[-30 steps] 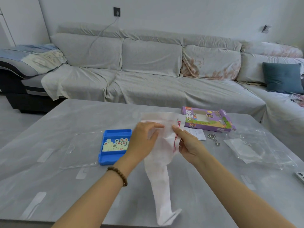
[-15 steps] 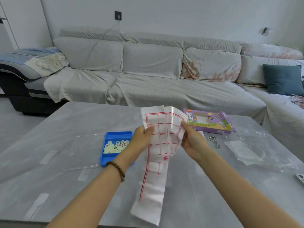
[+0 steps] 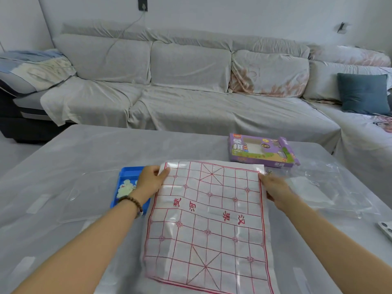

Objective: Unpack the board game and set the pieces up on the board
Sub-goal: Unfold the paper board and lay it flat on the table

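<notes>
A white sheet board with a red grid and red characters (image 3: 207, 221) is spread open in front of me over the grey table (image 3: 84, 149). My left hand (image 3: 151, 180) pinches its far left corner, thumb on top. My right hand (image 3: 275, 187) grips its far right edge. A blue tray (image 3: 129, 175) with several pale round pieces (image 3: 126, 187) lies just left of the board, partly behind my left wrist. The purple game box (image 3: 263, 150) lies beyond the board's right corner.
A clear plastic lid (image 3: 78, 194) lies left of the tray. Crumpled clear wrapping (image 3: 331, 187) lies right of the board. A small white device (image 3: 387, 229) shows at the right edge. A covered grey sofa (image 3: 191, 85) stands behind the table.
The board, folded and hanging between my hands a second ago, has been pulled open sideways to its full width. Both hands have moved apart to its far corners.
</notes>
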A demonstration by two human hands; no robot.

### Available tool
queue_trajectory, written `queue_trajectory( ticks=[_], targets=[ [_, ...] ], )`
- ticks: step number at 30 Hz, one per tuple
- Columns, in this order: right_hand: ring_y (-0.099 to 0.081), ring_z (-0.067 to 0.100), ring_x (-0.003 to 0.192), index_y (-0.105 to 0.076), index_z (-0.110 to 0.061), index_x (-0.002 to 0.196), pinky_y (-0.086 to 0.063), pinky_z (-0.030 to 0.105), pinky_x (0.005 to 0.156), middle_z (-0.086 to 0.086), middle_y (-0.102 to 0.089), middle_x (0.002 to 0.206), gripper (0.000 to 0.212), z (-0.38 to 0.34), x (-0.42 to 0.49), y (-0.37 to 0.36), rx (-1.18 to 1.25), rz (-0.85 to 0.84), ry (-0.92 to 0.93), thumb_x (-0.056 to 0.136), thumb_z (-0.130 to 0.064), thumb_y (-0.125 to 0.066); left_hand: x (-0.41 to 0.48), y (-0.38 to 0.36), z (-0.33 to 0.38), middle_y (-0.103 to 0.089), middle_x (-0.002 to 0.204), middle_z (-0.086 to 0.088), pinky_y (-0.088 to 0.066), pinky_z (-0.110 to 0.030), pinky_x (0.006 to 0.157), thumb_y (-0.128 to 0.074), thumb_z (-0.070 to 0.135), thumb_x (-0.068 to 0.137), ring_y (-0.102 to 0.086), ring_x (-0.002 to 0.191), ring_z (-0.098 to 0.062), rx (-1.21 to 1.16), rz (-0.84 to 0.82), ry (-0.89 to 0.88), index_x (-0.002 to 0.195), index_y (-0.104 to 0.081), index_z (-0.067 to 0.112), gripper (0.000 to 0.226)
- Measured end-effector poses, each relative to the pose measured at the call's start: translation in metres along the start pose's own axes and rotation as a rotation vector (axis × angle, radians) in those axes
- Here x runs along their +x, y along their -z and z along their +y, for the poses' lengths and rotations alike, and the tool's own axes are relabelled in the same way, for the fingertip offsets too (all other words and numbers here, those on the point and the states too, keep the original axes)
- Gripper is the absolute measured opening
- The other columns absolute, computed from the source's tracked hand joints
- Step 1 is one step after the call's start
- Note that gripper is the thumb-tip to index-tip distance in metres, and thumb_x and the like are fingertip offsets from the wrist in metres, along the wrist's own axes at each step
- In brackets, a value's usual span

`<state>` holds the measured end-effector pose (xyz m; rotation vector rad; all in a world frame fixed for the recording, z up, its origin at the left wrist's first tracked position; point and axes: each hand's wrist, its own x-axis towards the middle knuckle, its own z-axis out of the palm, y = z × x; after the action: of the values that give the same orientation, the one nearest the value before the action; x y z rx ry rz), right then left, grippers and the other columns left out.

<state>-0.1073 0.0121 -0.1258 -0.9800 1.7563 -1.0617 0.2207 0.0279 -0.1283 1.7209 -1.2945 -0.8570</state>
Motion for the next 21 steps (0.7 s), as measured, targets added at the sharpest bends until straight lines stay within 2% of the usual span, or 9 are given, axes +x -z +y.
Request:
queue_trajectory(
  ticks=[2,4,6,9,11,13,15,17,21],
  targets=[
    [-0.046,0.022,0.065,-0.055,-0.007,0.077,-0.04,0.032,0.065,0.013,-0.049,0.071,0.024,0.008,0.011,-0.006,-0.115,0.038,0.067,0.093,-0.026,-0.053,0.007,-0.007,-0.009,-0.05,0.062,0.001,-0.037,-0.025,0.054,-0.056,0.038,0.09,-0.046,0.061,-0.016,0.089,0.042,-0.05,0.069,-0.052,0.015,0.032],
    [-0.035,0.019,0.056,-0.047,-0.007,0.066,-0.03,0.027,0.057,0.009,-0.038,0.06,0.033,0.015,0.023,-0.013,-0.206,0.049,0.168,0.094,-0.023,-0.052,0.012,-0.013,-0.016,-0.056,0.078,0.001,-0.046,-0.029,0.062,-0.057,0.037,0.09,-0.055,0.073,-0.019,0.129,0.079,-0.055,0.093,-0.056,0.015,0.022],
    [-0.026,0.017,0.053,-0.037,-0.011,0.056,-0.02,0.029,0.053,0.004,-0.03,0.053,0.042,0.022,0.037,-0.02,-0.268,0.059,0.246,0.095,-0.02,-0.051,0.015,-0.021,-0.02,-0.056,0.101,0.001,-0.049,-0.033,0.077,-0.059,0.033,0.09,-0.056,0.09,-0.018,0.141,0.114,-0.072,0.123,-0.047,0.015,0.04],
    [-0.034,0.019,0.055,-0.04,-0.013,0.056,-0.023,0.028,0.051,0.001,-0.036,0.053,0.041,0.028,0.051,-0.028,-0.335,0.125,0.301,0.095,-0.02,-0.051,0.018,-0.037,-0.022,-0.048,0.125,-0.001,-0.043,-0.033,0.09,-0.062,0.033,0.088,-0.047,0.114,-0.02,0.329,0.162,-0.206,0.136,-0.037,0.017,0.056],
    [-0.053,0.025,0.077,-0.058,-0.01,0.089,-0.042,0.032,0.067,0.006,-0.059,0.081,0.017,0.029,0.052,-0.035,-0.393,0.174,0.3,0.093,-0.026,-0.055,0.023,-0.045,-0.029,-0.043,0.136,-0.002,-0.037,-0.037,0.102,-0.058,0.042,0.088,-0.038,0.126,-0.023,0.516,0.13,-0.238,0.137,-0.035,0.02,0.059],
    [-0.048,0.027,0.117,-0.046,-0.012,0.128,-0.037,0.04,0.099,0.01,-0.051,0.128,0.043,0.033,0.048,-0.047,-0.574,0.214,0.406,0.091,-0.031,-0.056,0.027,-0.046,-0.04,-0.027,0.151,-0.003,-0.018,-0.046,0.114,-0.044,0.052,0.092,-0.018,0.14,-0.027,0.705,0.047,-0.171,0.145,-0.026,0.026,0.062],
    [-0.027,0.023,0.137,-0.034,-0.019,0.14,-0.021,0.038,0.113,0.004,-0.032,0.148,0.054,0.034,0.03,-0.067,-0.729,0.087,0.615,0.093,-0.039,-0.05,0.027,-0.043,-0.052,-0.008,0.158,0.0,0.0,-0.052,0.114,-0.029,0.054,0.095,0.002,0.145,-0.029,0.836,-0.025,-0.116,0.148,-0.015,0.033,0.059],
    [-0.017,0.017,0.142,-0.029,-0.031,0.143,-0.012,0.036,0.115,-0.005,-0.022,0.153,0.054,0.035,0.002,-0.093,-0.799,-0.189,0.732,0.094,-0.049,-0.041,0.024,-0.038,-0.059,0.0,0.158,0.001,0.003,-0.057,0.113,-0.023,0.053,0.097,0.01,0.144,-0.032,0.872,-0.053,-0.091,0.148,-0.012,0.036,0.055],
    [0.006,0.013,0.145,-0.015,-0.044,0.145,0.006,0.036,0.117,-0.012,-0.004,0.157,0.062,0.052,-0.035,-0.133,-0.963,-0.513,0.745,0.088,-0.066,-0.021,0.025,-0.023,-0.071,0.003,0.158,0.003,0.002,-0.059,0.112,-0.028,0.048,0.097,0.011,0.144,-0.031,0.869,-0.052,-0.084,0.148,-0.011,0.037,0.055]
  ],
)
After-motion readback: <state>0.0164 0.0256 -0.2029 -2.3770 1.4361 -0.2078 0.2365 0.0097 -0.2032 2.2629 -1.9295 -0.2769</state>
